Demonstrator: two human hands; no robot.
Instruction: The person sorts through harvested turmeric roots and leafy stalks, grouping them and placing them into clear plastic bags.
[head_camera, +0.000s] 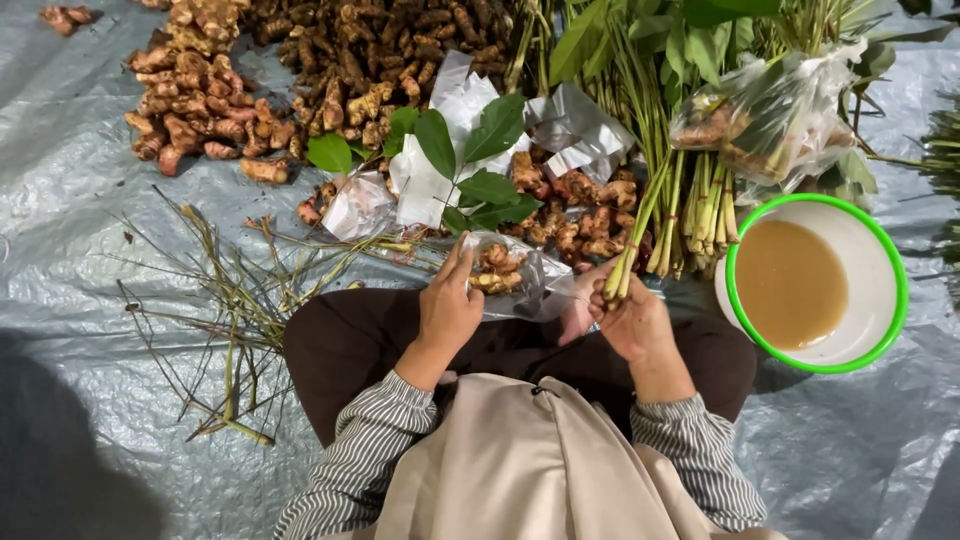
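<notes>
My left hand grips a clear plastic bag with pieces of brown root inside, held over my lap. My right hand is closed on the cut ends of a few pale green stalks and touches the bag's right edge. A twig with broad green leaves lies just beyond the bag, on white paper wrappers.
Heaps of brown and orange roots lie at the top on a grey plastic sheet. Bundled green stalks and a filled clear bag are at the right. A green-rimmed white bowl holds brown liquid. Dry stems lie left.
</notes>
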